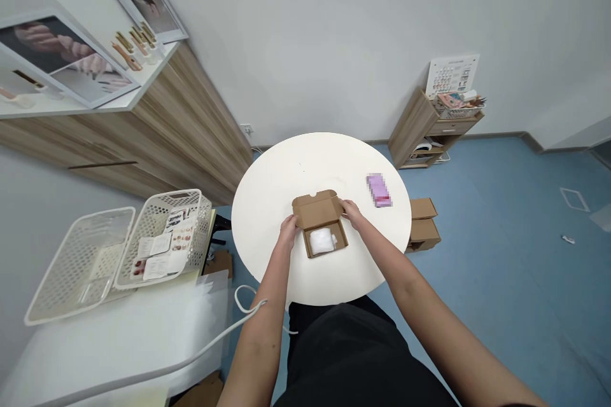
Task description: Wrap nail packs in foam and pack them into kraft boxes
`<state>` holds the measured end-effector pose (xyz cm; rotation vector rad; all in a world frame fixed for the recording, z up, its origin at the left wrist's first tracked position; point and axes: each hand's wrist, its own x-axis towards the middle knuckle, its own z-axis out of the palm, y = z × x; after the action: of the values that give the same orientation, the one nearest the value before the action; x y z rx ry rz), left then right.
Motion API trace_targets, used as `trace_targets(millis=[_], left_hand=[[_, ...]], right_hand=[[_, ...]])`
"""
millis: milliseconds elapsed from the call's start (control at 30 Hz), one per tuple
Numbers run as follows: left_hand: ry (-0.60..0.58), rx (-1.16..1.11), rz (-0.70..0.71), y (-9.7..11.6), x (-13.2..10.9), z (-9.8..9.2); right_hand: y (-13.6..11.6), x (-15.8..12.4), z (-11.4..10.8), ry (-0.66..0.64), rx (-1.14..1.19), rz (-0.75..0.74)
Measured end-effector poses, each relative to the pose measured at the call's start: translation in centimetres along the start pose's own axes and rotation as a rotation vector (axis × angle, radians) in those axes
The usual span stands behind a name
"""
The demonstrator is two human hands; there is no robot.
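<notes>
A small brown cardboard box (317,208) lies with its lid raised on the round white table (267,178). Inside it sits a white wrapped bundle (321,241). My left hand (289,229) grips the left edge of the lid with closed fingers. On the opposite side my right hand (351,211) pinches the lid's right edge. Parts of the fingers of both hands are hidden behind the cardboard. A blurred purple rectangular item (379,190) rests on the table to the right of the box.
Two white plastic baskets (125,248), one holding cards, stand on a white side table at the left. Brown cartons (424,219) are on the floor right of the round table. A wooden cabinet (191,108) and a small shelf (415,124) stand behind. A white cable (205,350) crosses the lower left.
</notes>
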<state>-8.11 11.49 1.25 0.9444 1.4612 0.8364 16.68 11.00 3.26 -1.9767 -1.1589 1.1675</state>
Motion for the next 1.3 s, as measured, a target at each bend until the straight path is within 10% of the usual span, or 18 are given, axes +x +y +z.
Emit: trace_targets(millis=[233, 667, 1300], left_hand=[[-0.015, -0.072, -0.025, 1.9, -1.1, 0.7], [-0.038, 0.179, 0.155, 2.4, -5.2, 0.0], [-0.081, 0.756, 0.599, -10.9, -12.7, -0.8]], right_hand=[[-1.3, -0.1, -1.9, -0.133, 0.281, 0.136], [-1.0, -5.2, -3.3, -0.194, 0.113, -0.187], [11.5, -13.3, 1.0, -0.082, -0.604, -0.677]])
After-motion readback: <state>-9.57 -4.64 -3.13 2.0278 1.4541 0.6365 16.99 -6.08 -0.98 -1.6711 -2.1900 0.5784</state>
